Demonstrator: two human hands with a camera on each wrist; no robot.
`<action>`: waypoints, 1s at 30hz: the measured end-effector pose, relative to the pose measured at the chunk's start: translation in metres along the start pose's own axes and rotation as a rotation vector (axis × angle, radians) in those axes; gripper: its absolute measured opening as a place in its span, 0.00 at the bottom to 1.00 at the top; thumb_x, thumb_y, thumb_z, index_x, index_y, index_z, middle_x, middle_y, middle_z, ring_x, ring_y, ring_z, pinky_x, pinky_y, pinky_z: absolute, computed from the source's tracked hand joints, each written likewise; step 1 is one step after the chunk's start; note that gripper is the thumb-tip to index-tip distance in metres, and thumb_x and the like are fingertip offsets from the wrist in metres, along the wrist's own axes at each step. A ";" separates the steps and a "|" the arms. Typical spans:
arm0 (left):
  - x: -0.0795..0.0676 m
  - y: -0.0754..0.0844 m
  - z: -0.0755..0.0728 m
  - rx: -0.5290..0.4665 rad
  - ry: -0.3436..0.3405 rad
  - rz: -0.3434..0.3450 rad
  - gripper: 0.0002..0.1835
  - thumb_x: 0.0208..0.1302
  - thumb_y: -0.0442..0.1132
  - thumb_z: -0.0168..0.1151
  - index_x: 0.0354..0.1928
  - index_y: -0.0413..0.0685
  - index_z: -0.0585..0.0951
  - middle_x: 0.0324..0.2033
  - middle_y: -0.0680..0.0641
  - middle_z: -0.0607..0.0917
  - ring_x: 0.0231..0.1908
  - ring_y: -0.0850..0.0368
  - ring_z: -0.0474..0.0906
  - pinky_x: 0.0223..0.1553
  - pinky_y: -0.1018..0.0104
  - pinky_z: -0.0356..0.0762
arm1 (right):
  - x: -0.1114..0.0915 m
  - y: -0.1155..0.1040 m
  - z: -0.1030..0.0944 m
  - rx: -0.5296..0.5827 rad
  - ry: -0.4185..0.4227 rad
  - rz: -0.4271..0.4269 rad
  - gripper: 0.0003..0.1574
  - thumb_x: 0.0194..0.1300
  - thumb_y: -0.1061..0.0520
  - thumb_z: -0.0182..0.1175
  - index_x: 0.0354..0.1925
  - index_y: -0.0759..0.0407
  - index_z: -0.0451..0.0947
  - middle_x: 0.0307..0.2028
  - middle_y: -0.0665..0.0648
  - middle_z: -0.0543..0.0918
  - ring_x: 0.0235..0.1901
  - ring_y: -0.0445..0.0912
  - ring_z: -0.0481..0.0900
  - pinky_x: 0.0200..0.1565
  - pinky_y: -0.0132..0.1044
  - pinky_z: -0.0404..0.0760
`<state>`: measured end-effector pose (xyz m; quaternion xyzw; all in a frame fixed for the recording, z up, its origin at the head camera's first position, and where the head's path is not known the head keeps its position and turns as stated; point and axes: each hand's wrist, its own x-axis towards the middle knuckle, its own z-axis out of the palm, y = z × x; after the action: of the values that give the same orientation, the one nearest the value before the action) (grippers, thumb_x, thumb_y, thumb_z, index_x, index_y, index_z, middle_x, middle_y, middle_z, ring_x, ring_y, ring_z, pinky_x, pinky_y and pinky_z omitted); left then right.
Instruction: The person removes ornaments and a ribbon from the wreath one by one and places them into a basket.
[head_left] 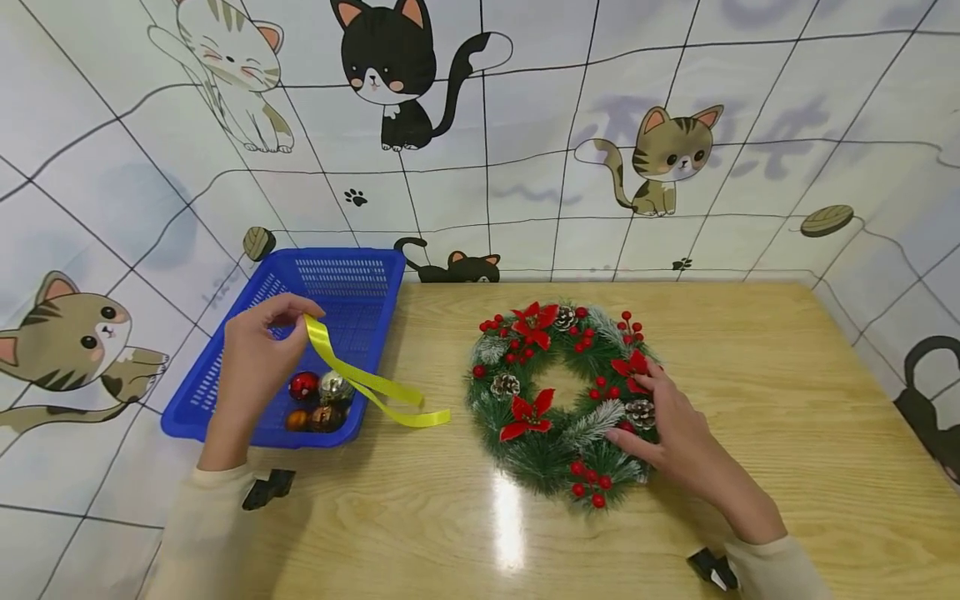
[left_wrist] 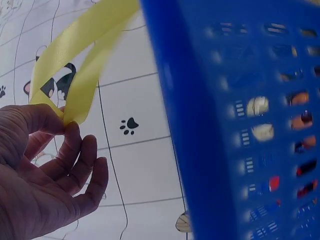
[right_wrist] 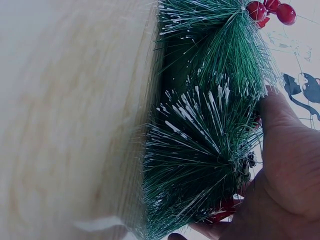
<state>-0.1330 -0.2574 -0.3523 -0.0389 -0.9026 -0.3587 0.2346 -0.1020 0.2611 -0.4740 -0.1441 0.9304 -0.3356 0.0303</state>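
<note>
My left hand (head_left: 260, 350) is raised over the near left part of the blue basket. Between thumb and forefinger it pinches a folded yellow ribbon (head_left: 360, 377), whose two tails hang to the right past the basket's edge. In the left wrist view, the pinched end of the ribbon (left_wrist: 80, 95) shows at the fingertips. A green wreath (head_left: 517, 454) with red flowers, berries, pine cones and frosted sprigs lies flat on the table. On its right side rests my right hand (head_left: 686, 429), thumb and fingers spread around a pine cone (head_left: 640, 413); some fingertips are hidden.
The blue plastic basket (head_left: 395, 325) stands at the left of the wooden table (head_left: 810, 400). Several shiny baubles, one of them red (head_left: 303, 386), lie in its near right corner. Behind rises a white wall covering (head_left: 540, 192) printed with cats and grid lines.
</note>
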 end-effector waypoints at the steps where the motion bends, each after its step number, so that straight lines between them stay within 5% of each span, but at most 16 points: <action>1: 0.001 -0.001 -0.001 0.004 0.005 -0.002 0.10 0.75 0.30 0.62 0.44 0.44 0.92 0.42 0.46 0.92 0.40 0.63 0.80 0.32 0.75 0.70 | 0.000 0.001 0.000 0.001 0.000 0.001 0.61 0.72 0.40 0.74 0.82 0.71 0.54 0.85 0.72 0.45 0.77 0.78 0.53 0.61 0.86 0.57; 10: 0.002 -0.008 -0.009 0.001 0.024 -0.046 0.10 0.76 0.31 0.61 0.46 0.43 0.92 0.46 0.45 0.91 0.40 0.61 0.79 0.25 0.76 0.68 | 0.002 0.004 0.001 -0.003 0.002 -0.004 0.61 0.71 0.40 0.74 0.81 0.71 0.55 0.85 0.73 0.47 0.77 0.78 0.54 0.61 0.86 0.58; 18: 0.003 -0.018 -0.021 0.031 0.045 -0.098 0.12 0.78 0.35 0.60 0.48 0.43 0.92 0.46 0.45 0.90 0.41 0.61 0.79 0.35 0.80 0.74 | 0.002 0.005 0.001 0.004 0.007 -0.015 0.60 0.72 0.39 0.73 0.81 0.70 0.55 0.85 0.73 0.45 0.77 0.79 0.54 0.61 0.86 0.57; 30: 0.008 -0.044 -0.052 0.117 0.118 -0.320 0.16 0.80 0.40 0.58 0.56 0.41 0.90 0.52 0.45 0.86 0.42 0.61 0.75 0.35 0.83 0.73 | 0.001 0.006 0.003 -0.025 0.023 -0.013 0.60 0.71 0.38 0.74 0.80 0.70 0.57 0.85 0.73 0.47 0.76 0.79 0.55 0.58 0.88 0.58</action>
<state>-0.1303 -0.3255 -0.3440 0.1401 -0.9013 -0.3400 0.2291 -0.1040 0.2636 -0.4802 -0.1466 0.9338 -0.3260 0.0155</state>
